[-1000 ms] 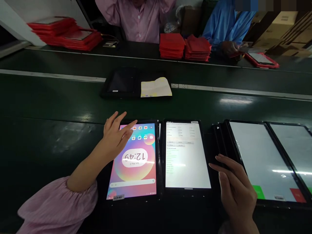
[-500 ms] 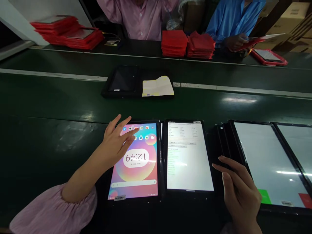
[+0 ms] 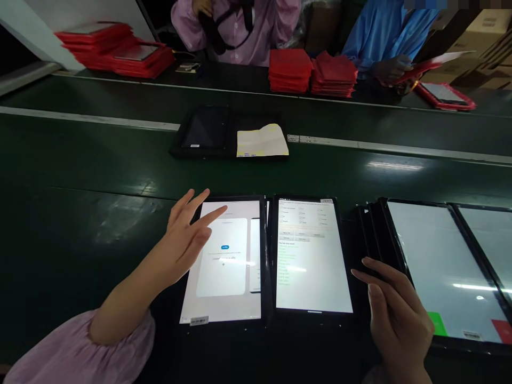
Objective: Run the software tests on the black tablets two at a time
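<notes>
Head view: the left hand [image 3: 186,237] is open, fingers spread, index over the far end of the left tablet [image 3: 222,272]; I cannot tell if it touches. The right hand [image 3: 400,314], empty and loosely open, is between the middle tablet [image 3: 314,277] and the right tablets [image 3: 436,266]. Farther lie a dark tablet [image 3: 206,127] and paper [image 3: 263,142].

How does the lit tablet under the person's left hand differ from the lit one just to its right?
The left tablet shows pale overlapping cards; the right tablet shows rows of checkboxes above green text. The left tablet's sticker is at its near left corner, the right tablet's at its far right corner. The left hand partly covers the left tablet; the right tablet is uncovered. Both lie face up.
</notes>
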A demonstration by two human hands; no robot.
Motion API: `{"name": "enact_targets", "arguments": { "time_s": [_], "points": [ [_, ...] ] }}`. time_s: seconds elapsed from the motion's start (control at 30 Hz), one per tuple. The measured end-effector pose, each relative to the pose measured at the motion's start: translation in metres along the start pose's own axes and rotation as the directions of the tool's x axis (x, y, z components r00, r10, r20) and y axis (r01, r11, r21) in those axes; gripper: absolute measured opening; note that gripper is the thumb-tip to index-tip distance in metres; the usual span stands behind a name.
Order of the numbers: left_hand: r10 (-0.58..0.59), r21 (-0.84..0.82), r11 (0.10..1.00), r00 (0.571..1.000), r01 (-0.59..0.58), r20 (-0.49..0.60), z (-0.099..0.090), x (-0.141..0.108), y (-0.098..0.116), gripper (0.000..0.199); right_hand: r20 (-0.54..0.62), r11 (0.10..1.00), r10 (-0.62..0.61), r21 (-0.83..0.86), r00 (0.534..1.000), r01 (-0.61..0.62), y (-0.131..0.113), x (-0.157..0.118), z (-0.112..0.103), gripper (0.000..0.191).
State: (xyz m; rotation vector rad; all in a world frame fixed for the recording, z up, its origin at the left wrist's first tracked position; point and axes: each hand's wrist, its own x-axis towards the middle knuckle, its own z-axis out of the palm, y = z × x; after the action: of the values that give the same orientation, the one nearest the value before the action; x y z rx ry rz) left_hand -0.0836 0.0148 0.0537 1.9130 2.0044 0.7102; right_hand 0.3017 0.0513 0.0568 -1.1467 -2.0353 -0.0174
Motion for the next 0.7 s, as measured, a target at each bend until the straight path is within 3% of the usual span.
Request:
{"name": "enact_targets", "arguments": {
  "time_s": [0.2,0.3,0.53,0.7],
  "points": [
    [0.114,0.043,0.992,0.991,-0.117,0.076,0.006,-0.036,0.014,0.047,0.017,1.0,0.002,0.007,1.0,-0.002,-0.001,0.001,0.003,0.026],
    [0.149,0.123,0.979,0.983,-0.162,0.106,0.012,-0.051,0.01,0.047,-0.002,1.0,0.008,0.03,1.0,-0.008,-0.002,0.003,0.004,0.027],
    [-0.019,0.217,0.976,0.997,0.0,0.081,-0.009,-0.085,-0.03,0.044,-0.025,0.999,0.04,0.009,0.999,-0.039,0.003,-0.001,0.002,0.028],
    [-0.033,0.152,0.988,0.998,0.023,0.062,-0.008,-0.091,-0.016,0.046,-0.032,1.0,0.017,0.021,0.999,-0.016,-0.002,0.003,0.005,0.028]
  ]
}}
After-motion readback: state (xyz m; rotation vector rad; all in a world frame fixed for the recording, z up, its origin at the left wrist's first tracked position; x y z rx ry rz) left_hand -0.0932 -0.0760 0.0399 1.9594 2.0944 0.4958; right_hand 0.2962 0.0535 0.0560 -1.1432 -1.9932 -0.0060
